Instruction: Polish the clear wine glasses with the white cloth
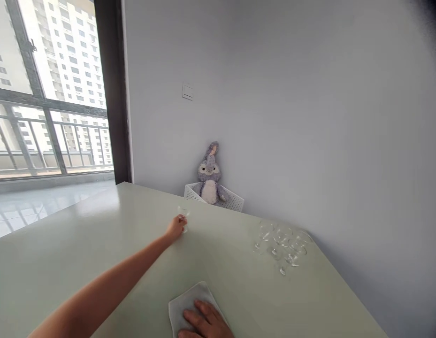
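Note:
My left hand (176,227) reaches out across the pale green table (108,239) and is closed around a small clear stemmed glass (183,212). The glass stands upright near the table's far edge, its bowl showing above my fingers. At the near edge, my right hand (207,321) lies on a folded light grey cloth (184,305), fingers spread and pressing it against the tabletop. Whether those fingers also grip the cloth is not visible. Several more clear stemmed glasses (283,239) stand in a group at the right of the table.
Behind the far edge, a grey plush rabbit (209,190) sits in a white perforated basket (235,202) against the wall. The wall (309,117) runs along the table's right side. A large window (49,94) is on the left.

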`<state>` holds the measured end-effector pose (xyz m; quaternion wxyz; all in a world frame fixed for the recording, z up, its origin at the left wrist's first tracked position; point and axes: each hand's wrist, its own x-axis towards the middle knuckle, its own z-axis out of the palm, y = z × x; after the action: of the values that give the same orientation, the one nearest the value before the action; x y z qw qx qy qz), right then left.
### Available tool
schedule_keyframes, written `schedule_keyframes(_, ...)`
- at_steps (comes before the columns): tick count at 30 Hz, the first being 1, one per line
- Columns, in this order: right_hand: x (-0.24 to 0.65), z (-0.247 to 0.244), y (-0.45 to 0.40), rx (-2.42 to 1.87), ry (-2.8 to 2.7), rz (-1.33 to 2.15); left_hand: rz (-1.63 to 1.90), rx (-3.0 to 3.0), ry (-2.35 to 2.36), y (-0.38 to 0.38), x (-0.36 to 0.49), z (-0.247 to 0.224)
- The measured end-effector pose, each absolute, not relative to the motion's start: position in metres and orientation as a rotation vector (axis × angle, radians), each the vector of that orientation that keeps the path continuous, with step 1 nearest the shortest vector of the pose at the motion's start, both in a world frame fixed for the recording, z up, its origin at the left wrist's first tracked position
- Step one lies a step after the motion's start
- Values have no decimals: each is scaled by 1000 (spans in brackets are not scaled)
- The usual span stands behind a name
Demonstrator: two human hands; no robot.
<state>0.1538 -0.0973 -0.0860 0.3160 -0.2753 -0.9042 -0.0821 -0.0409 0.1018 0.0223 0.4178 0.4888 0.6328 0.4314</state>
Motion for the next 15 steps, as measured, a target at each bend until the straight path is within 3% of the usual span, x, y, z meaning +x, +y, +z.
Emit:
schedule_keyframes(8, 161, -71, -88, -729, -2463, 61, 1221, 1111, 1776, 126, -139, 33)
schedule_keyframes(15, 220, -2, -66, -1478, -1318, 412, 1401, 952, 2103, 98, -148, 19)
